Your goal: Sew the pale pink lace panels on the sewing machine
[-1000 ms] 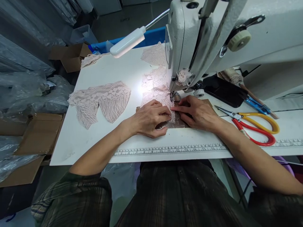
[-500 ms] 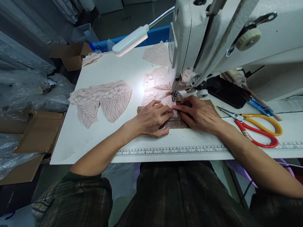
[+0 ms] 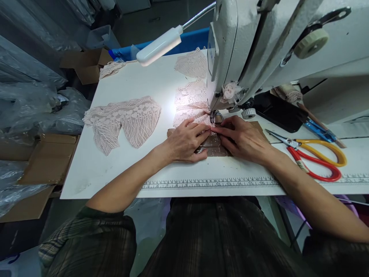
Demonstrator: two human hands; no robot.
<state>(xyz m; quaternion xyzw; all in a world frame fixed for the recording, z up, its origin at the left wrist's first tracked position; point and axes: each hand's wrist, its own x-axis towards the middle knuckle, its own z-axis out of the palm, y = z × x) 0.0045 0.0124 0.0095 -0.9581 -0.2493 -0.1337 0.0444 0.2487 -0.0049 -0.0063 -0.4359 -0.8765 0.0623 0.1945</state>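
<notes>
White tabletop [image 3: 138, 77], sewing machine [image 3: 245, 46] at rear. Left hand [image 3: 184, 140] and right hand [image 3: 243, 138] flat, fingers together, pressing lace strip [image 3: 191, 102] onto brown fabric [image 3: 216, 151] at presser foot [image 3: 216, 117]. Most lace lying behind foot; short stretch left in front. Scissors [image 3: 317, 161] untouched at right.

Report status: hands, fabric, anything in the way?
Left hand and right hand flat, pressing lace onto brown piece at presser foot. Scissors off right, apart from hands.
</notes>
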